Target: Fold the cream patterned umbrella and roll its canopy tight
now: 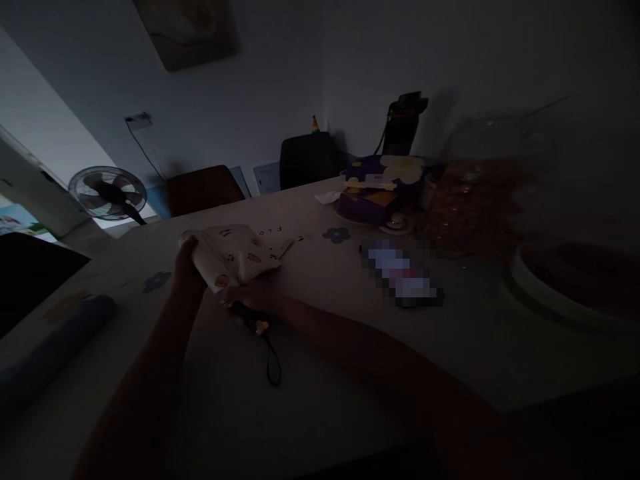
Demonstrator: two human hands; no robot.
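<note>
Pale folding umbrella, or something very like one, in both hands, over the left half of the worktop, inward from the far left corner; in the dim light, hard to tell whether resting or slightly lifted. Small cartoon prints on the cloth; a straight, rolled-looking side toward the left, a loose flap pointing toward the right. Dark handle at the end toward the near edge, with a thin strap loop hanging below.

Left grip: left hand wrapped around the far end of the cloth. Right grip: right hand closed on the cloth beside the handle, exact finger placement lost in shadow.

Step in hand, by judgement: controlling the partly gathered cloth between both hands. Next move, also by judgement: calling for a steady handle end, an even left hold and a smooth, taut flap against the rolled side.

Farther out, along the left edge of the worktop, a blue-grey roll. To the right of the umbrella, well apart, a phone with a blurred-out screen. Beyond the phone, toward the far edge, a purple box with a flowered pouch on top, and a dark bottle behind. At the right, a round, pale-rimmed container, only partly in view. Past the far left corner, a fan.
</note>
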